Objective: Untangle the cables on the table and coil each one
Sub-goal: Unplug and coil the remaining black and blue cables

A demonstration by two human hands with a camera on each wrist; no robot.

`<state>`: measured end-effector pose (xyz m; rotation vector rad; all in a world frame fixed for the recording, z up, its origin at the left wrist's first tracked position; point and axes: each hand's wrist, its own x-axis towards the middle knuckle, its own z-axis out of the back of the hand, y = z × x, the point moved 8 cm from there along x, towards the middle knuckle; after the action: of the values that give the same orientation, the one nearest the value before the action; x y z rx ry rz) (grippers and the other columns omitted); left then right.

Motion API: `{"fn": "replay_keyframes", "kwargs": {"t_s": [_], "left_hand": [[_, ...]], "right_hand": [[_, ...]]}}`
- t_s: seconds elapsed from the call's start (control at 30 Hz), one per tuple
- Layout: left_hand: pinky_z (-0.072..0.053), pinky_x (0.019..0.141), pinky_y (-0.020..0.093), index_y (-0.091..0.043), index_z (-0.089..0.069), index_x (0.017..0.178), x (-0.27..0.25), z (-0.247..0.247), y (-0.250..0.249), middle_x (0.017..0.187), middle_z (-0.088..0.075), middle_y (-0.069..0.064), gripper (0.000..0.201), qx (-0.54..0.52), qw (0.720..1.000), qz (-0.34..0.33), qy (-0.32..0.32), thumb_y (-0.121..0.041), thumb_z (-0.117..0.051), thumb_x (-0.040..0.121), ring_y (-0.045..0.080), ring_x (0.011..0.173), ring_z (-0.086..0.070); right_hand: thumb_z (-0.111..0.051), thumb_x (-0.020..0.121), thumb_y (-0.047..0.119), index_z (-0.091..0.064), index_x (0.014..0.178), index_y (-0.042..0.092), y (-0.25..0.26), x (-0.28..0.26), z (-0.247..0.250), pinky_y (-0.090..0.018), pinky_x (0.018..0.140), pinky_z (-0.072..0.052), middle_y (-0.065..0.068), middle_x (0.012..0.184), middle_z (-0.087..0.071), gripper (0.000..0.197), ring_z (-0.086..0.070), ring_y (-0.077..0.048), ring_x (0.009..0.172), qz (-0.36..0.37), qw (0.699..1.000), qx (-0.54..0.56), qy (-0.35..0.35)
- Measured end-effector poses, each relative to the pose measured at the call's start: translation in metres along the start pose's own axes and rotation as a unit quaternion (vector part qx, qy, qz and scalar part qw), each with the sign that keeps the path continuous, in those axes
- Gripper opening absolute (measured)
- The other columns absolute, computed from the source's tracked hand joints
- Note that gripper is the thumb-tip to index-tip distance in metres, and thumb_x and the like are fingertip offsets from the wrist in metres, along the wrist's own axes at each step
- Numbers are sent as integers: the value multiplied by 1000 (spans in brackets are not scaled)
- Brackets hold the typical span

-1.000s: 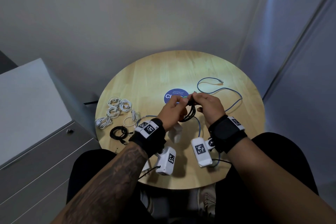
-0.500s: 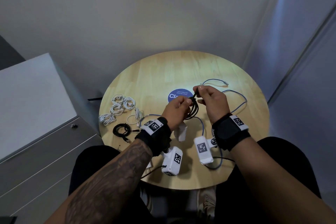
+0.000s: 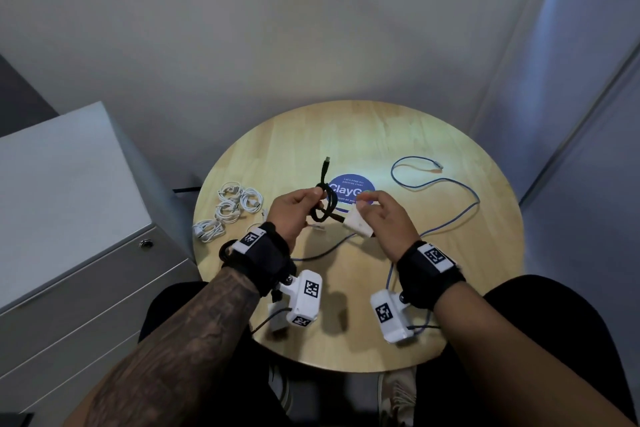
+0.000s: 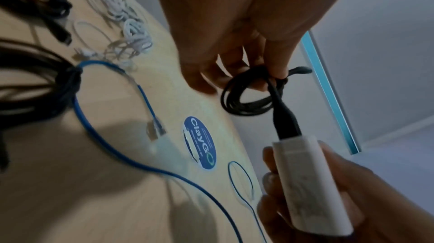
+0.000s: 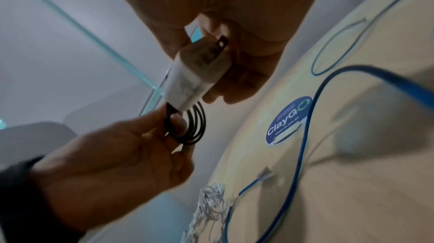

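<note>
Both hands are up over the near half of the round table [image 3: 433,305]. The left hand [image 3: 294,215] pinches a small coil of black cable [image 3: 325,206], and the right hand [image 3: 384,218] grips the white charger [image 3: 358,224] plugged into it. Further back, a loose blue cable [image 3: 450,180] lies to the right, and coiled white cables [image 3: 230,208] sit at the left edge.

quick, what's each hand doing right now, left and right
Left hand: pinching the coiled black cable.
Right hand: holding the white charger plug on that cable's end.
</note>
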<state>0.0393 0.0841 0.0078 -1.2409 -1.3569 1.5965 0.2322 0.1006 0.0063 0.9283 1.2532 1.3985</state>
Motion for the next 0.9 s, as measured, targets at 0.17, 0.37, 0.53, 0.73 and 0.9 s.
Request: {"fn": "replay_keyframes", "kwargs": {"t_s": [0.17,0.37,0.53,0.73,0.9], "left_hand": [[-45,59,25,-12,-74,86,30,19,-8,69,-62,-1,20,18,1000,11,-9,-26,-62,95,15,68,-51],[-51,54,25,-10,-71,82,88,43,-20,68,-62,0,24,49,997,21,-54,-23,-58,98,13,58,-58],[-60,67,40,5,-70,96,136,65,4,68,-61,8,23,166,981,54,-89,-16,-60,96,24,63,-58],[-56,72,36,-11,-67,91,163,59,30,74,-67,6,10,388,918,54,-59,-20,-67,92,28,77,-64],[-43,73,29,-11,-62,87,167,47,33,99,-66,10,10,484,872,33,-59,-17,-71,87,30,95,-61]], "right_hand": [[-65,92,25,-63,111,22,-20,11,-12,-27,85,-47,3,99,-67,19,-61,-9,88,-19,999,-15,39],[-66,89,29,-63,103,30,-39,11,-21,-33,84,-52,12,92,-61,14,-57,-5,77,-25,990,-105,88],[-63,88,41,-61,104,30,-56,14,-15,-33,87,-52,13,91,-63,20,-63,-11,87,-59,962,-243,114],[-56,91,47,-57,117,29,-70,16,-8,-31,92,-47,8,119,-59,31,-58,-14,109,-70,914,-378,131],[-55,93,45,-55,126,27,-74,21,-11,-30,96,-43,9,133,-50,38,-52,-14,119,-54,902,-408,129]]}}
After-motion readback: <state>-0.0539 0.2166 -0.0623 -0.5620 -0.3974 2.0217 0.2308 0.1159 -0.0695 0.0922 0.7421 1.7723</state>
